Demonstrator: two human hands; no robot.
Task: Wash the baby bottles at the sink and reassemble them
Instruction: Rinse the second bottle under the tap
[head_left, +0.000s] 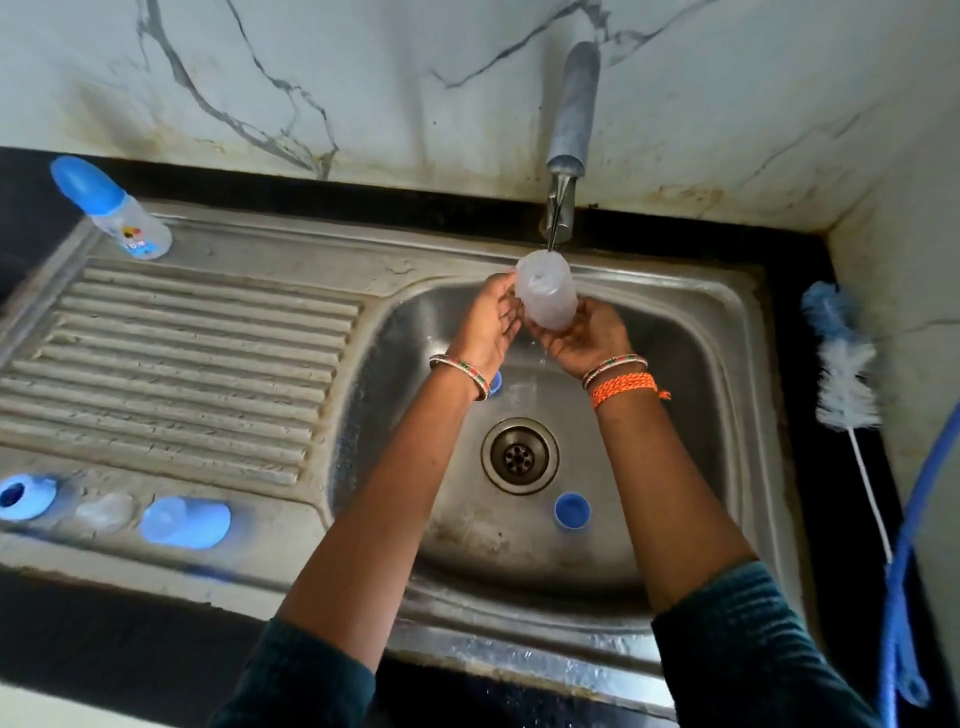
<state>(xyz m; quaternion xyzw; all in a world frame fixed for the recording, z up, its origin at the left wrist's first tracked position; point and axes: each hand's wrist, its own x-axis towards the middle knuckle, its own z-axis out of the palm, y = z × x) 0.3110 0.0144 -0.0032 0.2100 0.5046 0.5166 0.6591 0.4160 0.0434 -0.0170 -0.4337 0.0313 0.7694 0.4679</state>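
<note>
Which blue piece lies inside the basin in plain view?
The small blue cap right of the drain. The blue ring and blue cover sit on the drainboard.

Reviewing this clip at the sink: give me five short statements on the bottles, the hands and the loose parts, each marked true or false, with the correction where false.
1. Both hands, left hand and right hand, hold a clear bottle under the tap. True.
2. The capped bottle lies in the sink basin. False: it stands at the far left corner of the drainboard.
3. The bottle brush lies on the counter right of the sink. True.
4. The held bottle has its blue cap on. False: it is open and uncapped.
5. A blue cap sits in the basin near the drain. True.
</note>
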